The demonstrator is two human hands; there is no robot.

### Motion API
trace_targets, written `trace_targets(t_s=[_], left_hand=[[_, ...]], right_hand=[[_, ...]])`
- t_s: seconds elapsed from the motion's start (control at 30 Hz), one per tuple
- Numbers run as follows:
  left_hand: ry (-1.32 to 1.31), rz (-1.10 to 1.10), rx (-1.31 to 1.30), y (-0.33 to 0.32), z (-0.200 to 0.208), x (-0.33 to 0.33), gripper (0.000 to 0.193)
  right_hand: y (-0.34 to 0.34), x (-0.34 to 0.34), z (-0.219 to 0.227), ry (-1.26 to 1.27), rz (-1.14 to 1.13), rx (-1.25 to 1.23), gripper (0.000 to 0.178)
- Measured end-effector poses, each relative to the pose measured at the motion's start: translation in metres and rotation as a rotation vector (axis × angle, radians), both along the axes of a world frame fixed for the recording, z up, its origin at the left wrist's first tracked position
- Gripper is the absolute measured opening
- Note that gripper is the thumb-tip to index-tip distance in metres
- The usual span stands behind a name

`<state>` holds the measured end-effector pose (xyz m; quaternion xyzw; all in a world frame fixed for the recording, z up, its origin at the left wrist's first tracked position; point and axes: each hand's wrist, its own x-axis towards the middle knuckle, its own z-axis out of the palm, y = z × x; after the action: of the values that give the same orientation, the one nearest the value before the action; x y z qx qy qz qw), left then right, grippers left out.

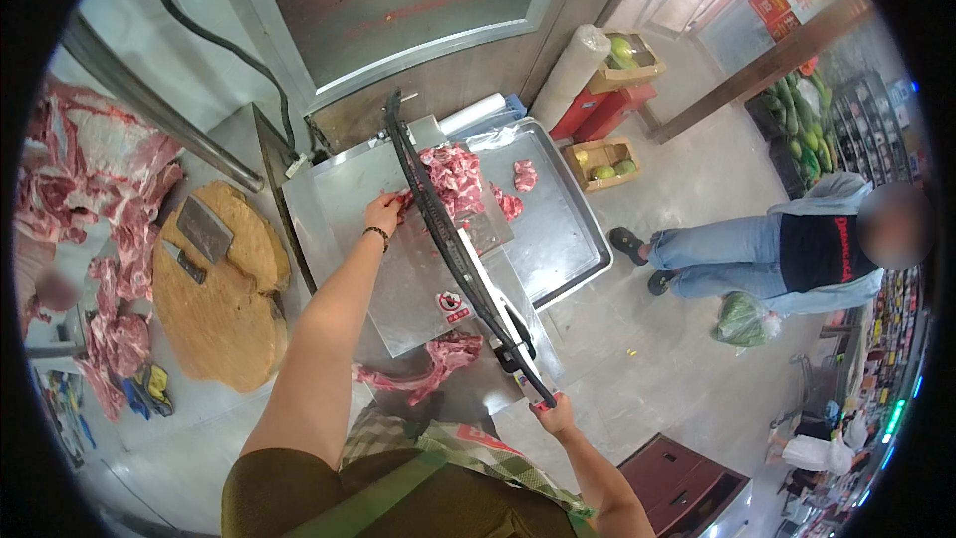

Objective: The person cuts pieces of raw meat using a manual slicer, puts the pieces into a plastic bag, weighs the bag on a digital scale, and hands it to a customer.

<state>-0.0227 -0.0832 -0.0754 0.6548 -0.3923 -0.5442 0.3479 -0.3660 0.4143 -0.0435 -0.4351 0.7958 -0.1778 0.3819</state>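
Though near — meat (458, 182) beyond black bar (444, 233).

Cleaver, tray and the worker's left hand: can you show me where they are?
Cleaver (206, 229): head view, on its wide blade.
Tray (558, 229): head view, on its bare floor.
Left hand (382, 212): head view, on its back.

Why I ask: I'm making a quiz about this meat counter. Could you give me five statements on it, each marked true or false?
1. The cleaver lies on the wooden chopping block. True.
2. The left hand is gripping the cleaver. False: that hand is by the cut meat.
3. The right hand is at the near end of the long black bar. True.
4. The person on the right wears blue jeans. True.
5. The green bag sits in the metal tray. False: it is beside that person's legs.
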Motion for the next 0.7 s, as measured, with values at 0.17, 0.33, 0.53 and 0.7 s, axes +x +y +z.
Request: trace_targets(t_s=[0.17, 0.33, 0.53, 0.7], left_hand=[[0.119, -0.04, 0.055, -0.002, -0.023, 0.015, 0.023], [0.201, 0.04, 0.042, 0.003, -0.019, 0.006, 0.023], [0.413, -0.003, 0.168, 0.0, -0.023, 0.012, 0.026], [0.378, -0.113, -0.064, 0.006, -0.03, 0.005, 0.029]], right_hand=[[-0.017, 0.008, 0.061, -0.022, 0.108, -0.027, 0.025], [-0.023, 0.011, 0.113, -0.107, -0.064, 0.142, 0.02], [-0.066, 0.034, 0.233, -0.225, -0.164, 0.238, 0.014], [-0.107, 0.051, 0.322, -0.217, -0.135, 0.305, 0.012]])
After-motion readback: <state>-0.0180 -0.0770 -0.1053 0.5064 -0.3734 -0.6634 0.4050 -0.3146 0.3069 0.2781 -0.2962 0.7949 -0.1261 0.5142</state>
